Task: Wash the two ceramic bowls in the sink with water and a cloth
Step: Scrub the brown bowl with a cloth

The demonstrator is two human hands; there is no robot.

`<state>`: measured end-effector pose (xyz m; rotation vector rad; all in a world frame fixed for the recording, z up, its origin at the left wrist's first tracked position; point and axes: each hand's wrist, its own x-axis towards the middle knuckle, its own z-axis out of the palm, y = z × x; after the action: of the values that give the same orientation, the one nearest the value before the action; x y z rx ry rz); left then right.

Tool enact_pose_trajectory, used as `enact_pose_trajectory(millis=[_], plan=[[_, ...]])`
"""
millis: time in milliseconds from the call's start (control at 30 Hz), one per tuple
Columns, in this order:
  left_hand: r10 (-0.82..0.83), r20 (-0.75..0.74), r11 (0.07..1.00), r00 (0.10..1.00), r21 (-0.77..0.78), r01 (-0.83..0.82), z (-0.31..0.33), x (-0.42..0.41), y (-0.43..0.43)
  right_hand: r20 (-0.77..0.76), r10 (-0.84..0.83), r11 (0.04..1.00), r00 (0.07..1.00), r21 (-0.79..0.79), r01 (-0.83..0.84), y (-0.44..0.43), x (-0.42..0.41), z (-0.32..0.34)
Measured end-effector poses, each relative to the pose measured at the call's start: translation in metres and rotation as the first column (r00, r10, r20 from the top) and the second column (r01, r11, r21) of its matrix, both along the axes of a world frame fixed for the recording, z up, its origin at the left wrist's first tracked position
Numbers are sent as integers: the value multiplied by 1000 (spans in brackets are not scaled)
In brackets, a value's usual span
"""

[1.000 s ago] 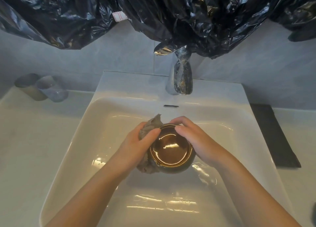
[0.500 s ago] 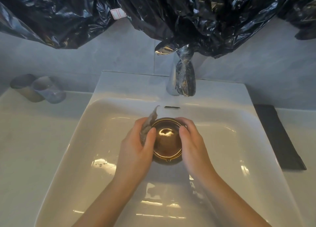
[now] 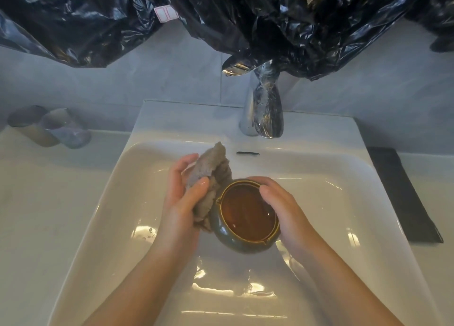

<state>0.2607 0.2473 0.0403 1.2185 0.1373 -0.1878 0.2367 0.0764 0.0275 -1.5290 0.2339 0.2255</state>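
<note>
A single ceramic bowl (image 3: 248,215), brown inside and blue-grey outside, was held above the basin of the white sink (image 3: 118,203), between the two hands and tipped so that its mouth faced up toward the camera. The left hand (image 3: 180,203) was at the bowl's left side and gripped a bunched grey cloth (image 3: 210,176): its thumb lay across the front of the cloth and its fingers curled behind it. The cloth's lower folds touched the bowl's left rim and outer wall, while its upper end stood free above the hand. The right hand (image 3: 282,210) cupped the bowl's right side, with the palm against the outer wall and the fingers curled over the far rim, their tips reaching into the mouth. Whether the bowl held water could not be told from its glossy inside. Behind the hands a chrome tap (image 3: 264,112) rose at the back of the sink under black plastic sheeting (image 3: 282,18). Two cups (image 3: 49,127) stood on the counter at the left, and a dark mat (image 3: 403,193) lay at the right.
</note>
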Motion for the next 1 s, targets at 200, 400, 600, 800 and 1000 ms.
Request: enact_pose_trajectory(millis=[200,400,600,800,1000], plan=[[-132,-154,991,979,-4,133,0,-6,-2,-108,-4,998,994,55,10,3,1,-2],[-312,-182,920,933,186,344,3,-2,2,-170,24,998,985,-50,-33,0,1,-1],[-474,-319,801,820,229,553,9,6,8,-262,208,969,942,-77,-236,-2,1,4],[-248,-341,910,907,238,339,2,7,8,-300,59,996,952,80,-37,1,3,-1],[54,-295,986,954,164,-6,-1,7,7,-214,-57,991,975,105,82,-2,3,-2]])
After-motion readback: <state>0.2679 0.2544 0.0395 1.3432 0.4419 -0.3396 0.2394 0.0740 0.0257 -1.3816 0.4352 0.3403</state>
